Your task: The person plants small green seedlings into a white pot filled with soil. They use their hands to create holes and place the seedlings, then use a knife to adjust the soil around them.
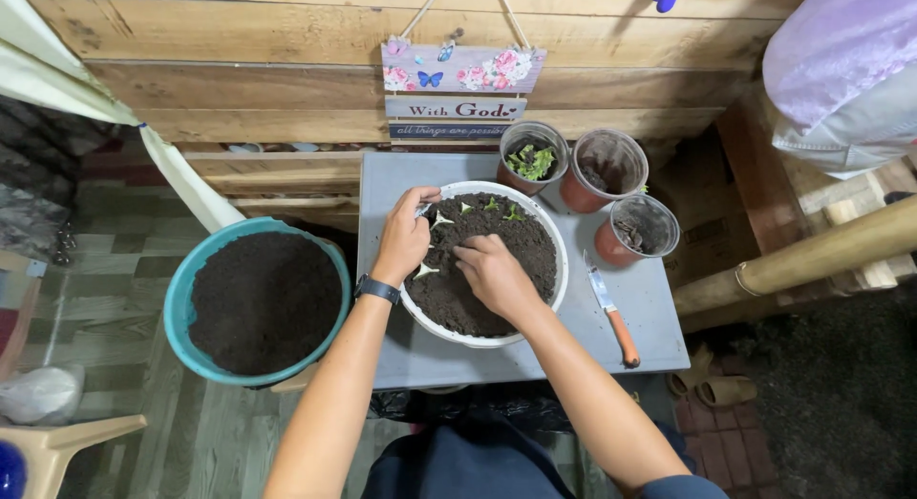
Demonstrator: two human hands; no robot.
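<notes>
Centrally, left hand (405, 239) pinching a cutting (421, 211), right hand (492, 275) pressing soil — white bowl (559, 270) near table edge.

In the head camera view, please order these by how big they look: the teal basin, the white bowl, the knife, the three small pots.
1. Teal basin
2. White bowl, only slightly smaller
3. Knife
4. Three small pots, alike among themselves; close to the knife, so uncertain

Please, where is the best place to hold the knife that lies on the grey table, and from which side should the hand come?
Probably the orange handle of the knife, coming from the near right. The handle end points toward the person, the blade points away toward the white bowl, and the table around the handle looks free.
</notes>
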